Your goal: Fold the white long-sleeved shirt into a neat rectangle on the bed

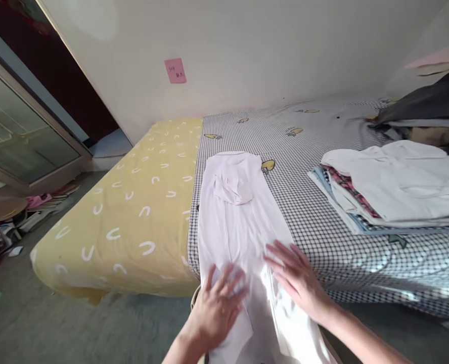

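Observation:
A long white garment (239, 222) lies stretched out on the checked bed sheet (323, 237), its near end hanging over the bed's edge toward me. My left hand (219, 303) rests flat on the garment's near left part, fingers spread. My right hand (296, 280) lies flat on its near right part, fingers stretched out toward the left. Neither hand grips the cloth. The far end of the garment is folded into a small bunched flap (234, 184).
A stack of folded clothes (391, 187) with a white piece on top sits on the bed to the right, darker clothes (425, 108) behind it. A yellow mattress (133, 212) adjoins on the left. Clutter (8, 222) lies on the floor at far left. A pink note (175, 70) is on the wall.

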{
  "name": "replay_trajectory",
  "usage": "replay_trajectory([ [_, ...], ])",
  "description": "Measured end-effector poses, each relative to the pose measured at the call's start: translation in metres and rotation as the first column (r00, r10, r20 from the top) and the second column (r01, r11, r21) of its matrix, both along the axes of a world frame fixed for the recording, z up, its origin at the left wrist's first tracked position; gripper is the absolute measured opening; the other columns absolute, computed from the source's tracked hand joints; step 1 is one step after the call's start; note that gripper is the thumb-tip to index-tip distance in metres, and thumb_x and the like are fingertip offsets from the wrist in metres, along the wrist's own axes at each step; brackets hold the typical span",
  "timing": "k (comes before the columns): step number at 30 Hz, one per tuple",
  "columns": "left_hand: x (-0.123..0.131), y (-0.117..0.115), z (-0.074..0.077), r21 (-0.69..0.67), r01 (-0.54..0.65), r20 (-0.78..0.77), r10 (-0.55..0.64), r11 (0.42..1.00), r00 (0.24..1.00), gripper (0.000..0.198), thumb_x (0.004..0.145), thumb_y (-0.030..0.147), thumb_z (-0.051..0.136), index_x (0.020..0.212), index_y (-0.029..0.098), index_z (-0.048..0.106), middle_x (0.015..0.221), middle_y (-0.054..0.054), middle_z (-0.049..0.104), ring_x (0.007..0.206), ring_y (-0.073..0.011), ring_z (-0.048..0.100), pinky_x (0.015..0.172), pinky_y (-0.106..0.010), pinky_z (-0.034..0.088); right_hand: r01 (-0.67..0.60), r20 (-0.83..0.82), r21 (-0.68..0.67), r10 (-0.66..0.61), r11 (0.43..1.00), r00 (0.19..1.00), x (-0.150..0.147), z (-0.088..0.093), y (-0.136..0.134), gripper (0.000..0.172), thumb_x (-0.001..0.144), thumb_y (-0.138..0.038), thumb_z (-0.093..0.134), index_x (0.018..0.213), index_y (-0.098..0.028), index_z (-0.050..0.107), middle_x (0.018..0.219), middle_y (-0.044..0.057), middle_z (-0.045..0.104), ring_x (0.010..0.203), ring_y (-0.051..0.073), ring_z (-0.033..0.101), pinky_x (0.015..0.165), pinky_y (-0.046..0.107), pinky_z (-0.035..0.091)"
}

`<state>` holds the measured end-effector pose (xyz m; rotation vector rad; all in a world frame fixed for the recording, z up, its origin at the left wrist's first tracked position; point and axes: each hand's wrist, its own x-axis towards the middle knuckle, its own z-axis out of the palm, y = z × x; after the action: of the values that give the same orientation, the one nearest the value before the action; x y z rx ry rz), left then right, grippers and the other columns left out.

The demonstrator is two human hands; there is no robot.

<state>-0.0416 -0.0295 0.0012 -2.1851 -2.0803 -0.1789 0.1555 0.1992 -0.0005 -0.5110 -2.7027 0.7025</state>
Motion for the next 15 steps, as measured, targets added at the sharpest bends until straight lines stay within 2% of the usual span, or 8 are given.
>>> replay_trajectory([
  [1,0.011,-0.024,-0.01,0.007,0.039,0.0,-0.039,0.999,0.999,0.05,0.098,0.027,0.052,0.145,0.043,0.053,0.161,0.01,0.045,0.157,-0.0187,0.026,0.132,-0.05,-0.004,-0.059,0.039,-0.019,0.06,0.998,0.997,0.022,-0.007,-0.017,0.043,0.101,-0.03,0.043,0.134,-0.049,0.066,0.15,-0.008,0.058,0.151,0.025,0.038,0.127,0.062,0.021],
  [3,0.026,-0.065,-0.027,0.092,0.104,-0.031,-0.101,0.99,0.994,0.036,0.095,0.036,0.059,0.129,0.044,0.066,0.154,0.011,0.054,0.155,-0.0213,0.032,0.132,-0.052,-0.006,-0.113,0.088,-0.105,0.122,0.988,0.989,0.06,-0.019,-0.046,0.041,0.101,-0.032,0.048,0.129,-0.055,0.067,0.144,-0.011,0.062,0.148,0.024,0.043,0.123,0.058,0.037],
  [6,0.034,-0.107,-0.037,0.197,0.146,-0.161,-0.115,0.969,0.98,0.03,0.093,0.041,0.064,0.122,0.047,0.069,0.152,0.013,0.057,0.155,-0.0252,0.032,0.132,-0.057,0.001,-0.081,0.092,-0.197,0.1,0.977,0.991,0.1,-0.031,-0.069,0.042,0.1,-0.033,0.05,0.132,-0.056,0.065,0.145,-0.009,0.061,0.146,0.025,0.046,0.112,0.052,0.053],
  [10,0.035,-0.13,-0.027,0.204,0.174,-0.237,-0.124,0.963,0.964,0.041,0.096,0.048,0.058,0.136,0.04,0.064,0.159,0.007,0.049,0.158,-0.0319,0.021,0.13,-0.06,0.003,-0.128,0.025,-0.113,0.132,0.985,0.991,0.129,-0.03,-0.076,0.041,0.099,-0.03,0.054,0.132,-0.05,0.067,0.145,-0.006,0.062,0.142,0.026,0.05,0.108,0.045,0.057],
  [13,0.037,-0.137,-0.022,0.213,0.156,-0.222,-0.108,0.965,0.969,0.044,0.095,0.034,0.057,0.139,0.035,0.062,0.16,0.004,0.048,0.158,-0.0324,0.02,0.131,-0.057,0.005,-0.173,-0.023,-0.06,0.172,0.983,0.985,0.145,-0.023,-0.075,0.035,0.099,-0.03,0.057,0.127,-0.042,0.073,0.142,-0.004,0.065,0.138,0.025,0.055,0.106,0.038,0.058],
  [15,0.04,-0.142,-0.02,0.191,0.122,-0.196,-0.084,0.974,0.977,0.048,0.093,0.028,0.056,0.14,0.033,0.062,0.159,0.004,0.05,0.158,-0.0303,0.022,0.131,-0.052,0.008,-0.142,-0.064,-0.063,0.138,0.988,0.988,0.156,-0.021,-0.075,0.032,0.1,-0.03,0.056,0.123,-0.039,0.076,0.137,-0.003,0.068,0.131,0.023,0.062,0.104,0.033,0.057],
])
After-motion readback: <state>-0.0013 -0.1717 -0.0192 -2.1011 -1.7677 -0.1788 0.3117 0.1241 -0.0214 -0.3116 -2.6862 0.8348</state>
